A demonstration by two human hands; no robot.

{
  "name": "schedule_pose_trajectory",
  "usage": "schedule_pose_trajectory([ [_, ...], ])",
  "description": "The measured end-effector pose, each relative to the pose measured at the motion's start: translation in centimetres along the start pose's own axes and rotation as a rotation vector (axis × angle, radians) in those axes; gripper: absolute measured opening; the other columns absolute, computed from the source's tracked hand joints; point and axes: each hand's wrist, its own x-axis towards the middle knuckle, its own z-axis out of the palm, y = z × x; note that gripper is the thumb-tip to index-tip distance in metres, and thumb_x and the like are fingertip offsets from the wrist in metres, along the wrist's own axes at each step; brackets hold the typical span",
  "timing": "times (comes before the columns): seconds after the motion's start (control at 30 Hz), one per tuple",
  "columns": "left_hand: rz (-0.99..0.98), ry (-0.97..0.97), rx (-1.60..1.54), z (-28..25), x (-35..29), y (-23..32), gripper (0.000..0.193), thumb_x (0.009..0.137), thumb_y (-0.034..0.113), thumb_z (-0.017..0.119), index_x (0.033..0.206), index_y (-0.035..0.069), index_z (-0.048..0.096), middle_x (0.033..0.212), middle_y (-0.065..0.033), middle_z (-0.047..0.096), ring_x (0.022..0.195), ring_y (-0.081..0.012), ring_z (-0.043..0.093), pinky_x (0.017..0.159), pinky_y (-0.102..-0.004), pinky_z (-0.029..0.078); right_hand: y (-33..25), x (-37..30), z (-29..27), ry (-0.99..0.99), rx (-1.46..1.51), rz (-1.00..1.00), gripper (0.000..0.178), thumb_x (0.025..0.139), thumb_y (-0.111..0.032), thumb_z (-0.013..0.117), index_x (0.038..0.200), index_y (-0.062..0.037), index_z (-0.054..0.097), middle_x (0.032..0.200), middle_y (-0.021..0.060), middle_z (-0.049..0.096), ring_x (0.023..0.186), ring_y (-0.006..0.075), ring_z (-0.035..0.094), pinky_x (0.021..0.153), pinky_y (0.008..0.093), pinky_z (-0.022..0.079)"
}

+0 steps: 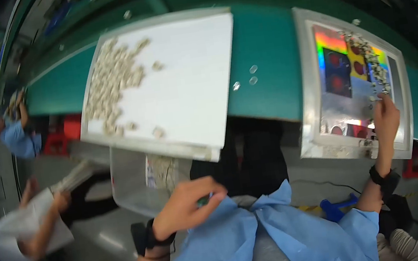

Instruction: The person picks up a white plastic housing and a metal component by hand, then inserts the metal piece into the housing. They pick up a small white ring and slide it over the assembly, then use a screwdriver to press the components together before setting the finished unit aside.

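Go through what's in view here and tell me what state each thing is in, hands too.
Left hand: raised, fingers curled; contents unclear.
Right hand: fingertips down at the small pieces.
Small pieces: strung out along the right tray.
Right tray: flat, partly covered.
White tray: right side mostly bare.
Beige pieces: heaped loosely leftward.
Clear bin: partly hidden under the white tray.

Pieces (379, 73) by right fingers (385, 103), seemingly blurred

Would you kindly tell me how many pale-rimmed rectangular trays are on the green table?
2: a white-surfaced rectangular tray at left, bearing small beige pieces, and a silver-framed rectangular tray at right, beneath the right hand.
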Motion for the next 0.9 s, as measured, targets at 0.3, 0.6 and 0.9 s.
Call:
schedule_pose_trajectory([
  [0.3, 0.031, 0.459, -0.163, -3.2, -6.9, -5.1, 0.012, 0.089, 0.009, 0.071, 0.097, 0.001, 0.068, 0.076, -0.0080, 0.065, 0.069, -0.0125, 0.063, 0.058, -0.0274, 0.047, -16.8, -12.6, -2.2, 0.041, 0.644, 0.018, 0.014, 0.097, -0.007, 0.063, 0.107, 0.0015, 0.066, 0.091, 0.0049, 0.065, 0.080, 0.0104, 0.059, 0.072, 0.0253, 0.047],
  [0.6, 0.050, 0.584, 0.560, -14.3, 0.0, -5.6, 0.021, 0.089, 0.021, 0.067, 0.087, 0.000, 0.061, 0.078, -0.0101, 0.063, 0.071, -0.0258, 0.062, 0.066, -0.0354, 0.049, -25.9, -15.3, 0.4, -0.087, 0.869, -0.014, 0.015, 0.093, 0.000, 0.063, 0.108, 0.0032, 0.064, 0.094, 0.0053, 0.063, 0.084, 0.0110, 0.063, 0.077, 0.0240, 0.049],
  [0.9, 0.386, 0.110, 0.916, -12.1, 13.8, -6.2, 0.013, 0.079, 0.016, 0.060, 0.083, 0.004, 0.058, 0.095, -0.0109, 0.056, 0.101, -0.0270, 0.053, 0.088, -0.0364, 0.041, -21.8, -10.1, 3.7, -0.038, 0.885, 0.076, 0.015, 0.093, 0.003, 0.061, 0.107, 0.0043, 0.064, 0.093, 0.0063, 0.063, 0.086, 0.0131, 0.063, 0.079, 0.0250, 0.049],
])
